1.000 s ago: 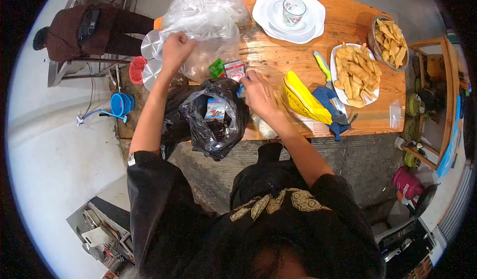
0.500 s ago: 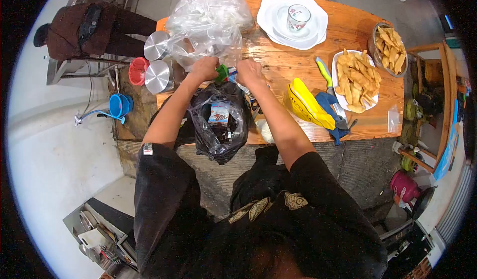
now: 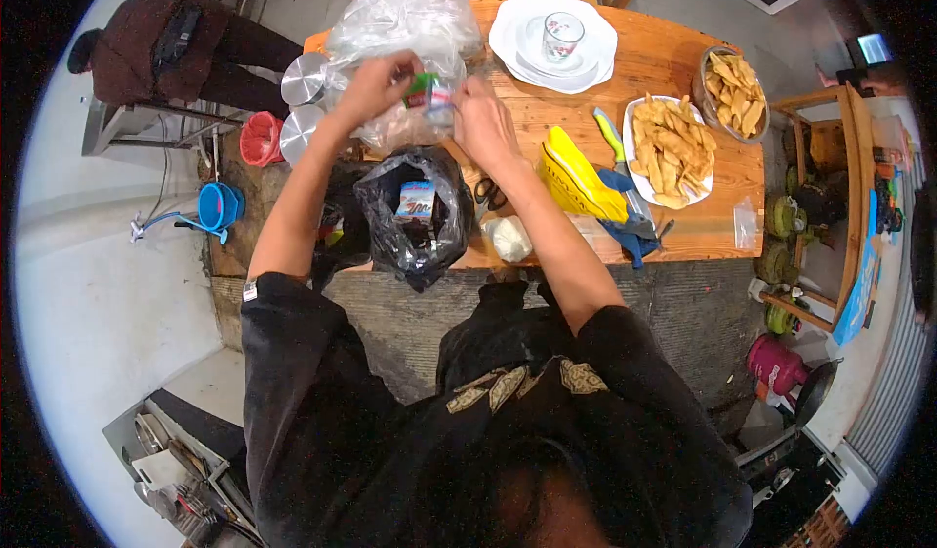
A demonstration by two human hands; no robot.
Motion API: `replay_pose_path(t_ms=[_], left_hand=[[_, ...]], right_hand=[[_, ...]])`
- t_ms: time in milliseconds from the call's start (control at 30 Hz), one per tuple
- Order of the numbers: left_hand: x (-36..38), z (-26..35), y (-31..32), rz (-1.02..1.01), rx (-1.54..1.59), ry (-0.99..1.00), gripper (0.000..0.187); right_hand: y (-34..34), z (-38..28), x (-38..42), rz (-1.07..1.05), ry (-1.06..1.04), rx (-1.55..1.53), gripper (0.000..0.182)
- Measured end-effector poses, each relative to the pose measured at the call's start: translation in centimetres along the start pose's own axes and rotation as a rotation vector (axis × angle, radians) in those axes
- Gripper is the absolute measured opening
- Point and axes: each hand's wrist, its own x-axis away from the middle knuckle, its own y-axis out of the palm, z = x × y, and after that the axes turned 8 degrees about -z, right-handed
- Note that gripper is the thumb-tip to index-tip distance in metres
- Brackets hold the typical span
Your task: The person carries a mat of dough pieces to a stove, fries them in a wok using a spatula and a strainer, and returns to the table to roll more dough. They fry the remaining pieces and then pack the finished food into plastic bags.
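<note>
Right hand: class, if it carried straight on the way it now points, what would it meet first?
The right hand points up-left across the table, toward the small packet held between both hands. Just beyond lies the clear plastic bag. Depth is unclear.

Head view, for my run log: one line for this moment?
left hand: holds green packet | right hand: on same packet | below: open black bag | table

floor: grey concrete (image 3: pixel 117 284) | wooden table (image 3: pixel 673 60) | shelf rt (image 3: pixel 859 138)
</note>
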Motion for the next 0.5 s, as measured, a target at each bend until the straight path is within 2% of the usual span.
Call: replay_pose_path(t_ms=[33, 67, 100, 133, 167, 200, 233, 267, 333, 400, 467, 500], left_hand=[[0.7, 0.7, -0.8, 0.117, 0.062, 0.033, 0.022], [0.7, 1.6, -1.8, 0.227, 0.127, 0.098, 0.025], [1.3, 3.5, -3.0, 0.372, -0.008, 0.23, 0.03], [2.0, 6.4, -4.1, 0.452, -0.055, -0.054, 0.032], [2.8, 6.7, -4.7, 0.502, -0.037, -0.045, 0.032], [3.2, 7.8, -5.7, 0.468, 0.051, 0.004, 0.031], [4.1, 8.6, -6.4, 0.367, 0.205, 0.137, 0.027], [5.0, 10.9, -6.2, 0.377, 0.344, 0.309, 0.025], [7.3, 16.5, -5.5, 0.412, 0.25, 0.312, 0.029], [9.5, 20.7, -2.9, 0.527, 0.353, 0.278, 0.028], [11.0, 23.3, 0.3, 0.513, 0.514, 0.321, 0.021], [11.4, 25.6, 2.4, 0.517, 0.581, 0.271, 0.017]], right_hand=[[-1.4, -1.4, -0.4, -0.013, -0.01, -0.008, 0.026], [-1.2, -2.6, -0.7, 0.122, -0.13, 0.129, 0.019], [-1.7, -3.4, -1.1, 0.268, -0.216, 0.319, 0.014], [-4.2, -5.2, -1.3, 0.254, -0.27, 0.053, 0.012], [-6.4, -6.9, -0.9, 0.344, -0.333, 0.026, 0.013], [-8.5, -8.3, -0.2, 0.26, -0.306, 0.083, 0.012], [-12.3, -10.2, 1.7, 0.31, -0.423, 0.126, 0.008], [-14.2, -10.9, 3.1, 0.432, -0.527, 0.168, 0.006], [-17.4, -11.9, 6.2, 0.375, -0.485, 0.19, 0.007], [-19.0, -12.3, 9.1, 0.355, -0.478, 0.154, 0.007], [-20.1, -11.7, 12.9, 0.371, -0.457, 0.214, 0.008], [-20.8, -11.1, 15.0, 0.378, -0.447, 0.225, 0.008]])
